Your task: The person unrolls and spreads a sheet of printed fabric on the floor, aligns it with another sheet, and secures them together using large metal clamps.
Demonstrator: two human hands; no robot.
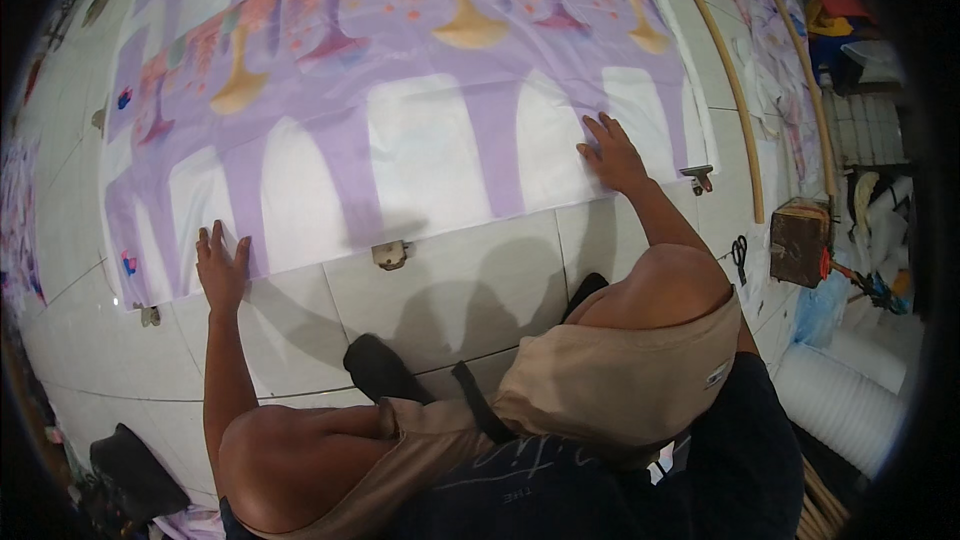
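Observation:
A large sheet of printed fabric (pixel 420 105), purple and white with orange and pink vase shapes, lies spread over the tiled floor in front of me. My left hand (pixel 221 265) rests on its near edge at the left, fingers apart. Farther right, my right hand (pixel 611 153) lies flat on a white part of the sheet, fingers spread. A metal clip (pixel 697 178) grips the near right corner. Another clip (pixel 390 255) sits at the middle of the near edge, and a third clip (pixel 150 316) is by the near left corner.
Two long wooden poles (pixel 735 70) lie along the right side. Beyond them are black scissors (pixel 739 258), a worn brown box (pixel 799 240) and a white foam roll (pixel 840 405). A black container (pixel 137 470) stands at the lower left. My feet (pixel 385 365) are close to the near edge.

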